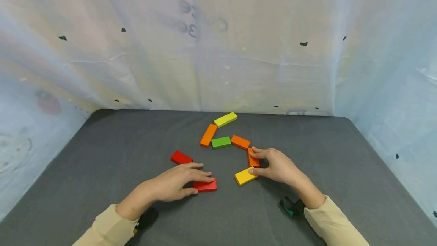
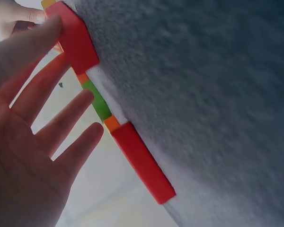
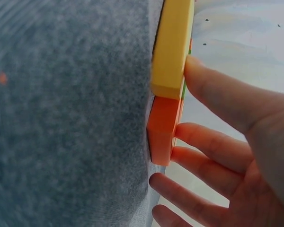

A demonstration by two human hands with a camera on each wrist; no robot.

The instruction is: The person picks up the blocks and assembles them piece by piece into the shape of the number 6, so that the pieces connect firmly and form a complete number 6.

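Note:
My left hand [image 1: 174,181] pinches a flat red block [image 1: 206,187] on the table, thumb at its near side and fingertips over its far side. In the left wrist view, the thumb lies against this red block [image 2: 78,40] and the other fingers are spread. Another red block [image 1: 181,157] lies just beyond that hand. My right hand [image 1: 278,164] rests its thumb on a yellow block [image 1: 244,177] and its index and middle fingertips on an orange block [image 1: 253,159]. Those two blocks meet end to end at an angle, as the right wrist view also shows.
From the touched orange block, a curving row runs away through another orange block [image 1: 240,142], a green block [image 1: 221,142], a third orange block [image 1: 208,135] and a yellow-green block [image 1: 225,119]. Pale sheeting [image 1: 239,67] hangs behind and beside the dark grey tabletop [image 1: 119,155].

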